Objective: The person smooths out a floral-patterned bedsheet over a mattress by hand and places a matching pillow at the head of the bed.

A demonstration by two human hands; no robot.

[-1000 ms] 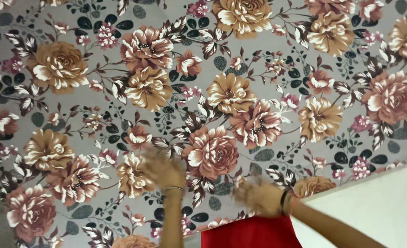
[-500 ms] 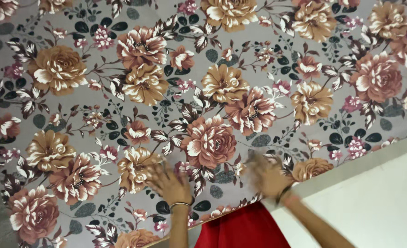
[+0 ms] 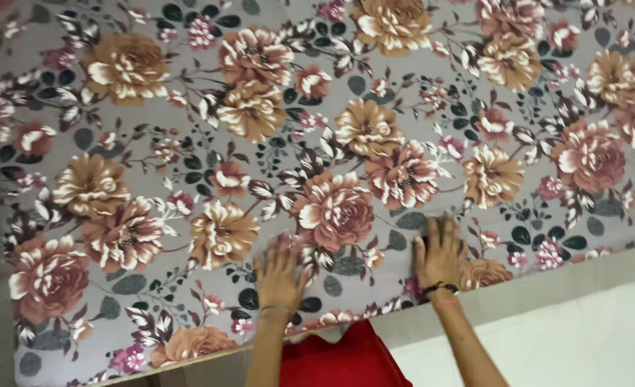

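Both hands, left hand (image 3: 280, 271) and right hand (image 3: 440, 252), spread flat, empty, on grey flower-printed cloth (image 3: 188, 143); best pressed evenly, smoothing outward.

The floral sheet (image 3: 317, 143) filling most of the frame looked like smooth, matt cloth; the red garment (image 3: 339, 362) at bottom centre looked soft fabric.

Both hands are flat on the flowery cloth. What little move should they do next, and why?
Probably slide the left hand and right hand outward across the floral sheet: both palms lie open near its front edge, close together, with far more cloth spread to either side.
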